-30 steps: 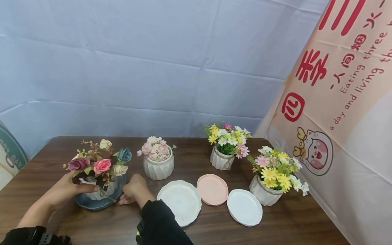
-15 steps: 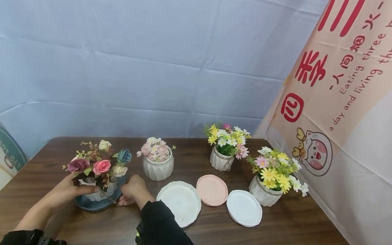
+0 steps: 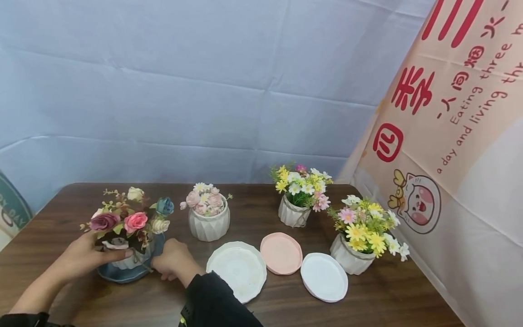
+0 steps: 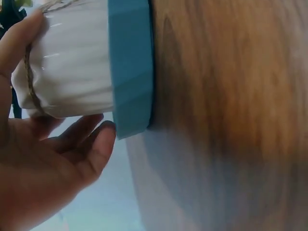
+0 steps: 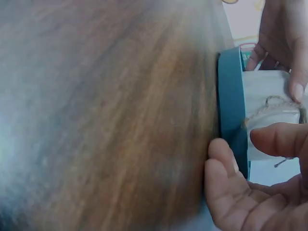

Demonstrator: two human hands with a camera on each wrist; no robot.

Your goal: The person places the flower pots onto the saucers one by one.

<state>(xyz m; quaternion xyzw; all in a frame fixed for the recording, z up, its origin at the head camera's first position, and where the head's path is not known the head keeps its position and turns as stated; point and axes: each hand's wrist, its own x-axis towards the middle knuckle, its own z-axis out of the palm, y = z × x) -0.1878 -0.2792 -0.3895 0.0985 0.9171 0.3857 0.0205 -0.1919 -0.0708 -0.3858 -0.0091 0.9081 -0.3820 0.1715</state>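
A white ribbed pot [image 3: 138, 261] of artificial roses [image 3: 135, 221] stands upright in a blue saucer [image 3: 122, 275] at the table's left. Twine [image 5: 269, 107] is tied round the pot. My left hand [image 3: 81, 256] grips the pot from its left side, thumb along the front near the twine. At the saucer's right edge is my right hand [image 3: 173, 261]. In the right wrist view its thumb reaches over the rim toward the pot, while the other fingers [image 5: 224, 185] curl against the saucer's outer wall. The left wrist view shows the blue saucer [image 4: 130, 72] low on the table.
To the right lie a large white plate [image 3: 237, 272], a pink plate [image 3: 281, 253] and a smaller white plate [image 3: 324, 277]. Behind them stand a pot of pale pink flowers [image 3: 209, 225] and two daisy pots [image 3: 294, 213]. A pale cloth [image 3: 196, 91] hangs behind the table.
My right hand has shifted a little left, closer over the saucer's right edge. The left hand keeps its grip on the pot. The head view has turned slightly.
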